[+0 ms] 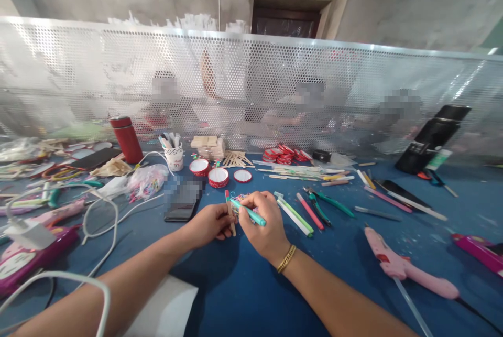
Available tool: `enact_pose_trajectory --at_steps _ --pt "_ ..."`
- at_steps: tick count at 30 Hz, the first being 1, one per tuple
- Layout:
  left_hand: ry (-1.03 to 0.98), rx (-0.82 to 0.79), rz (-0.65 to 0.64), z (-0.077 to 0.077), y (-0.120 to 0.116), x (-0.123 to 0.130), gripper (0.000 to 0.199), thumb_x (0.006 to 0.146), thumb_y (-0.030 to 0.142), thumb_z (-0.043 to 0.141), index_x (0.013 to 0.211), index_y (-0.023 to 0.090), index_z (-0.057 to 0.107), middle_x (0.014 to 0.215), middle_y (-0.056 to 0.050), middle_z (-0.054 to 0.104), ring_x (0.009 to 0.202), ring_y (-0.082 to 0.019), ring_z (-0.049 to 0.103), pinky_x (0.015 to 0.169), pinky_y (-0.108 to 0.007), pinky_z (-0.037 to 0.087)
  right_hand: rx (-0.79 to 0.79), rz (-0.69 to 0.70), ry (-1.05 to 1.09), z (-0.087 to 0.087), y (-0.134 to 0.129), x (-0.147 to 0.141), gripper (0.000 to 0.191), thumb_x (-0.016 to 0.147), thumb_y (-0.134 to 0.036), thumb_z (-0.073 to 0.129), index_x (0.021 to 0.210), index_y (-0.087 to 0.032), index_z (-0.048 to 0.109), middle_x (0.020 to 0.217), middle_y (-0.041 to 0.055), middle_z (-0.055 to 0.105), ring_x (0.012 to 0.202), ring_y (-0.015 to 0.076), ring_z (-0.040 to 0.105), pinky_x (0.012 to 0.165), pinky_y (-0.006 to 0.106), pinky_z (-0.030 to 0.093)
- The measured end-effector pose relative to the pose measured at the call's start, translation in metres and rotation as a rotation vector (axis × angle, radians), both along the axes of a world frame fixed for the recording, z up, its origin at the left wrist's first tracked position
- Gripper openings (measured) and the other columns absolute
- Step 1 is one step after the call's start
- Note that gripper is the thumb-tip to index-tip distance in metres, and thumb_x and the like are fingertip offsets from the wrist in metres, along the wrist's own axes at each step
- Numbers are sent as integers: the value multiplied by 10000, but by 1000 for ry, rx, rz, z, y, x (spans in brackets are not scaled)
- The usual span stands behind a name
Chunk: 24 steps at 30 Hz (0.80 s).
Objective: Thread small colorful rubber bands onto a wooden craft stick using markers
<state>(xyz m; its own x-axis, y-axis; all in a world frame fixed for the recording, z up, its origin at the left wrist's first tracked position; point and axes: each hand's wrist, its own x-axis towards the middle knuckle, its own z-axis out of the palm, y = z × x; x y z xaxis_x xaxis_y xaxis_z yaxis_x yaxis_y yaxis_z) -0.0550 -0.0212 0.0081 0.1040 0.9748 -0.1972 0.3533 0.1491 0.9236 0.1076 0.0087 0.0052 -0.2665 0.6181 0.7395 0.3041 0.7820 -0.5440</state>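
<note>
Bench in blue fills the lower view, and beyond the phone a perforated metal screen runs across its far side. A black bottle leans far to the right of the phone, near that screen. A pink glue gun lies well to the right of the phone and closer to the wearer; a red bottle stands beyond the phone, to its left. Both hands are just right of the phone, close to each other. The left hand, nearer the phone, pinches a wooden stick with a reddish upper end. The right hand, on the phone's right and farther out, grips a teal pen, its front end by the stick's upper part; whether they touch, I cannot tell. Green-handled pliers rest farther right of the phone. A paper cup of pens stands behind the phone, and two small red-sided drums sit beyond its right corner. A red pen lies right of the phone, short of the pliers.
</note>
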Motion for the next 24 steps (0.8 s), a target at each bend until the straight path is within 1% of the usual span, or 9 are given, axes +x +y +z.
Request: enact_pose_trajectory --at_steps 6,11,17,21,24 --pt "15 9 -5 -3 0 -2 278 758 431 596 805 162 546 671 -8 629 557 -88 567 512 -190 432 37 28 10 2 -3 -2 70 812 -176 522 757 -218 532 728 1 615 751 176 552 829 361 407" --pt "26 43 -25 -8 2 -5 258 772 418 581 808 165 547 673 -12 634 565 -99 574 512 -199 443 58 25 -6 1 -3 -3 96 831 -182 518 743 -217 531 708 -1 607 730 170 543 826 359 410" --pt "30 45 -9 -6 1 -3 202 778 367 558 788 166 544 666 -13 637 565 -105 579 525 -216 459 60 16 -30 -2 0 -5 108 842 -186 523 740 -221 516 708 -5 600 719 166 533 830 355 402" --pt "5 25 -2 -5 1 -2 211 765 372 581 801 167 544 659 -7 631 558 -102 579 534 -220 466 61 -38 -47 -2 2 -3 136 840 -173 520 716 -220 493 659 -19 578 668 158 511 827 354 386" --pt "-7 7 11 -6 2 -2 223 767 382 591 775 167 531 642 -2 624 554 -96 576 548 -220 474 52 -72 -24 -1 2 -1 131 839 -175 518 717 -221 499 659 -16 582 670 162 515 820 351 387"
